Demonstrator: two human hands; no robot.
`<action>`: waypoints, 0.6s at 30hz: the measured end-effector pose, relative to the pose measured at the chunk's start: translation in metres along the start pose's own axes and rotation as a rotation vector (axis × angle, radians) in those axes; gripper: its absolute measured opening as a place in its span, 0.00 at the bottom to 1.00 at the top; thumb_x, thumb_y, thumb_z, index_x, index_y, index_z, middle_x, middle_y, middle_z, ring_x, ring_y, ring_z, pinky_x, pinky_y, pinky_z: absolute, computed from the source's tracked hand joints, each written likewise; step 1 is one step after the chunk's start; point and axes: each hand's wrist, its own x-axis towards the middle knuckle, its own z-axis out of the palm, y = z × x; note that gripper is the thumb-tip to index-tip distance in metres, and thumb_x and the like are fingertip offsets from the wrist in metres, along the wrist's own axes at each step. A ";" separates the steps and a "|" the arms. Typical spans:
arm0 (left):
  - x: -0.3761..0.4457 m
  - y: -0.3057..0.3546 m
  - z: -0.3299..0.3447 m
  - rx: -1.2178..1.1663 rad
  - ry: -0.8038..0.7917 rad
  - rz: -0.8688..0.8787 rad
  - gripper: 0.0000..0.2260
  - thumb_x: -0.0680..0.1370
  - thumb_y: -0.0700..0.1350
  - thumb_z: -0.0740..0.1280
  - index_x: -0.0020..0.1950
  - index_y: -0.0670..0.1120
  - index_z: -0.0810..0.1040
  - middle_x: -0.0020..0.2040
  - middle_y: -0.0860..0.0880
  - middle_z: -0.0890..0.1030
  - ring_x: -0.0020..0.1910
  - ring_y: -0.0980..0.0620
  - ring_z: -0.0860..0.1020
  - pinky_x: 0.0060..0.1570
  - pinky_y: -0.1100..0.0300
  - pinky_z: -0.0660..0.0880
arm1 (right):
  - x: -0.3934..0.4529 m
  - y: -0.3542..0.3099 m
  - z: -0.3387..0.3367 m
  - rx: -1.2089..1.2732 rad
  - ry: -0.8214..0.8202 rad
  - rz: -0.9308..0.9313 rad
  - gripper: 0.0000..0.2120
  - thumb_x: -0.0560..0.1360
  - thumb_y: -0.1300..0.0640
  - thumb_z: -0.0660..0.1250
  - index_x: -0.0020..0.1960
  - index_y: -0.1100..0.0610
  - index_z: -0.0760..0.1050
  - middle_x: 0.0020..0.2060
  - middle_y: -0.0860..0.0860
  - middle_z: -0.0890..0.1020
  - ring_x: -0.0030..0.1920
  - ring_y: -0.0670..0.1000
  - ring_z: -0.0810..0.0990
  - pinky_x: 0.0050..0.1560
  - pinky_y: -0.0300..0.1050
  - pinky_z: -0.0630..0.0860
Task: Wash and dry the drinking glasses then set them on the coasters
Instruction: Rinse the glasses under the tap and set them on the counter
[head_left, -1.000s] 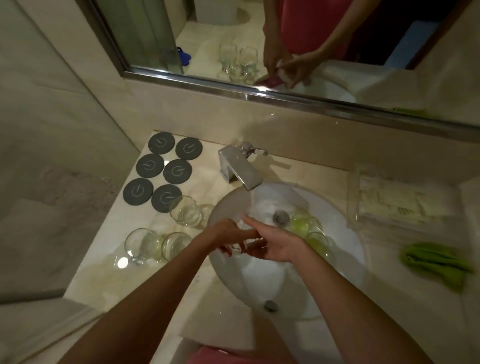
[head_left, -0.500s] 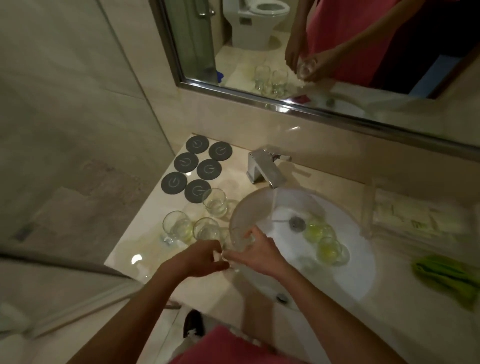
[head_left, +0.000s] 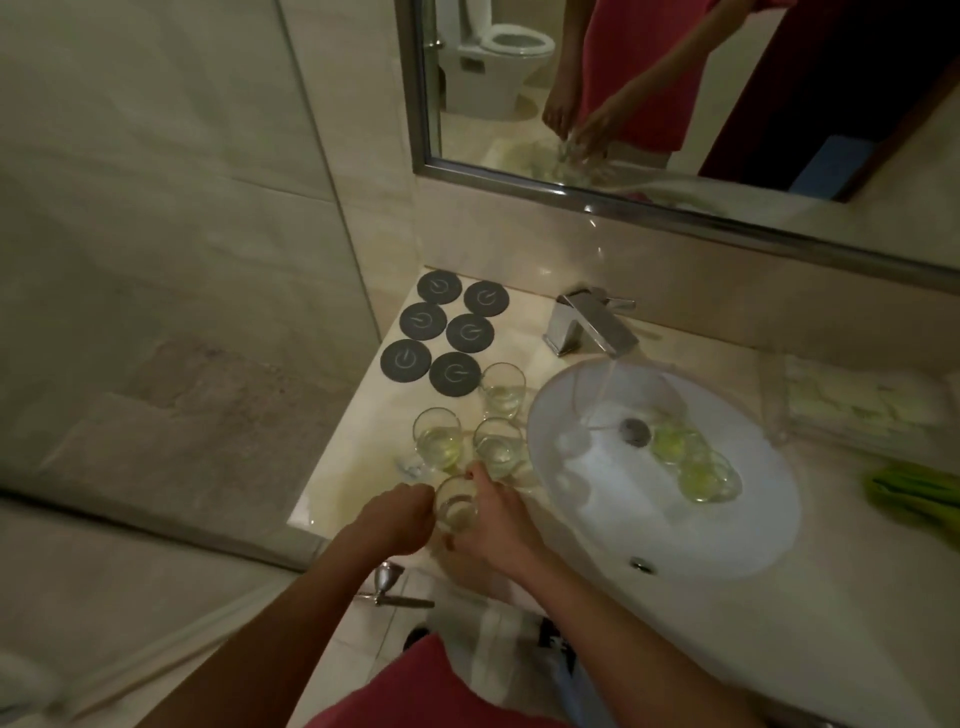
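Note:
My right hand (head_left: 496, 525) grips a clear drinking glass (head_left: 456, 503) upright over the counter's front edge, left of the white sink (head_left: 753, 540). My left hand (head_left: 392, 519) touches the glass's left side. Three more glasses stand on the counter just behind: one (head_left: 437, 435) on the left, one (head_left: 497, 444) beside the sink, one (head_left: 502, 391) further back. Two glasses (head_left: 670, 441) (head_left: 706, 475) lie in the sink near the drain. Several dark round coasters (head_left: 436, 335) lie bare at the counter's back left corner.
Water runs from the chrome tap (head_left: 592, 325) into the sink. A green cloth (head_left: 914, 493) lies on the counter at the right, a clear tray (head_left: 862, 405) behind it. A glass shower panel (head_left: 322, 208) borders the counter's left edge. A mirror (head_left: 675, 93) hangs above.
Both hands have come out of the sink and moved left with the glass, down to the counter in front of the three standing glasses. The camera view shifted left.

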 end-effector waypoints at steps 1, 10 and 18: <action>0.000 -0.006 -0.001 -0.033 -0.009 -0.003 0.12 0.81 0.45 0.58 0.61 0.42 0.76 0.59 0.40 0.79 0.57 0.41 0.79 0.57 0.49 0.76 | 0.003 -0.006 0.005 -0.009 0.008 0.009 0.42 0.67 0.51 0.78 0.74 0.46 0.58 0.63 0.53 0.76 0.61 0.56 0.76 0.55 0.48 0.76; 0.007 -0.038 -0.005 -0.180 -0.067 -0.037 0.15 0.81 0.43 0.60 0.66 0.41 0.72 0.65 0.39 0.76 0.63 0.41 0.76 0.57 0.54 0.72 | 0.027 -0.034 0.027 -0.096 0.020 0.015 0.42 0.67 0.55 0.77 0.72 0.47 0.57 0.65 0.56 0.74 0.66 0.59 0.72 0.57 0.54 0.77; 0.006 -0.055 -0.009 -0.241 -0.009 -0.022 0.14 0.79 0.40 0.60 0.65 0.44 0.74 0.60 0.40 0.79 0.56 0.43 0.79 0.50 0.57 0.73 | 0.029 -0.033 0.030 -0.069 0.014 0.019 0.41 0.70 0.57 0.76 0.75 0.44 0.56 0.67 0.54 0.72 0.68 0.56 0.72 0.59 0.53 0.76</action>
